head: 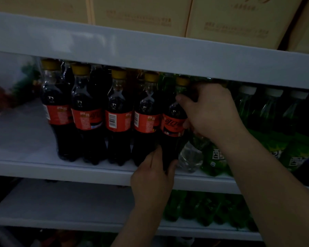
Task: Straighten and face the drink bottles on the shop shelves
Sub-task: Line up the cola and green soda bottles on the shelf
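Your left hand [152, 177] is lowest, with thumb and fingers curled round the base of the cola bottle [173, 125] at the front lip of the shelf [78, 168]. Your hand hides the base, so you can't tell whether it sits on the shelf. Your right hand [210, 113] wraps the same bottle higher up, thumb across the front just under the yellow cap and fingers round the back. Both hands grip it. The bottle is about upright, and its red label shows the logo forward.

It is at the right end of the cola row [116, 118]. Four more bottles stand to its left, side by side with yellow caps; two show barcodes forward. A clear bottle [191, 155] is just right of the held one, low under your right wrist. Green bottles [268, 113] with white caps stand further right, and there are more green ones on the shelf below. Tan boxes [230, 18] sit on the shelf above. The light is dim and the small print is unreadable.
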The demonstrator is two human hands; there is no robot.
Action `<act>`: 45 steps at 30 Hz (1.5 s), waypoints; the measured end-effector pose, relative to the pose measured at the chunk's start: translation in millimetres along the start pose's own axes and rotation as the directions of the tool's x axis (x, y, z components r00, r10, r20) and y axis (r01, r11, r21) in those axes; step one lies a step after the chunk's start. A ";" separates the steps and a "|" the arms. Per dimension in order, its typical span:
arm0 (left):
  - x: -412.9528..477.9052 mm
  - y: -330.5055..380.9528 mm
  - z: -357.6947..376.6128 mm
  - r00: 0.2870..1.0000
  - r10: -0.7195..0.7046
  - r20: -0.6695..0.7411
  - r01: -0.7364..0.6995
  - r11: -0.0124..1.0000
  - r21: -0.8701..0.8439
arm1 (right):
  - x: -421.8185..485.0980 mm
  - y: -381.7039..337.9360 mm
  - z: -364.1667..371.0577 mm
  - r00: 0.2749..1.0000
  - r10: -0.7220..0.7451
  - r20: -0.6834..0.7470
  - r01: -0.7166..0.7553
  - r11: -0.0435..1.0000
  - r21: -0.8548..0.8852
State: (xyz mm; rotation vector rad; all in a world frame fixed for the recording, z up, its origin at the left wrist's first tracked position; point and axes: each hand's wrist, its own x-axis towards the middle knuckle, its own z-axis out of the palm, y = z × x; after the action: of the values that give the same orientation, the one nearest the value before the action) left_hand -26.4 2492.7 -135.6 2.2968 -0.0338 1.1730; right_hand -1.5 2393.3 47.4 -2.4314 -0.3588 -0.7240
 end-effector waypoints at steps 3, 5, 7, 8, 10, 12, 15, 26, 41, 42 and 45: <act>0.9 0.9 -2.3 1.000 0.006 0.027 -0.006 1.000 -0.002 | -11.1 -1.8 6.8 0.948 -0.191 -0.254 0.151 0.974 -0.168; -0.1 -0.9 -6.6 0.999 0.011 0.043 -0.010 1.000 -0.024 | -21.9 -11.6 13.4 0.869 -0.290 -0.401 0.227 0.954 -0.198; -1.3 -7.2 -14.5 1.000 0.003 0.020 -0.002 0.998 -0.066 | -28.5 -22.9 23.8 0.860 -0.312 -0.404 0.307 0.948 -0.079; -0.4 -11.7 -19.6 1.000 -0.014 -0.005 0.014 0.996 -0.088 | -28.5 -29.3 28.5 0.887 -0.278 -0.370 0.308 0.951 0.024; 5.3 -21.2 -28.4 0.996 -0.071 -0.062 0.064 0.991 -0.115 | -19.7 -40.3 36.4 0.963 -0.147 -0.225 0.199 0.952 0.231; 12.0 -28.5 -32.9 0.988 -0.127 -0.085 0.118 0.988 -0.100 | -4.4 -46.1 44.3 0.999 -0.030 -0.015 0.033 0.949 0.314; 15.2 -32.5 -32.5 0.988 -0.145 -0.056 0.142 0.988 -0.057 | 12.0 -51.9 48.4 0.993 0.024 0.119 -0.057 0.958 0.280; 12.7 -41.4 -31.4 0.992 -0.076 -0.098 0.073 0.997 -0.038 | 10.5 -55.2 43.6 0.983 -0.133 -0.127 0.129 0.991 -0.041; 13.1 -53.0 -34.7 0.999 0.027 -0.033 -0.028 0.999 -0.037 | -15.7 -79.5 66.3 0.948 -0.132 -0.288 0.197 0.958 0.209; 11.3 -57.0 -41.0 0.998 0.052 -0.048 -0.054 0.997 -0.054 | -10.0 -83.6 71.5 0.984 -0.044 -0.173 0.099 0.940 0.328; 12.0 -83.0 -70.5 0.977 0.053 -0.206 -0.076 0.992 -0.104 | 10.2 -91.9 81.8 0.998 0.038 0.051 -0.056 0.898 0.436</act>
State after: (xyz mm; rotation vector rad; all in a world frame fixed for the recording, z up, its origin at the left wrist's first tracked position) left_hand -49.3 2599.8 -132.3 2.0832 -0.0967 1.3976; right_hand 4.2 2516.2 37.8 -2.0203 -0.4271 -0.5062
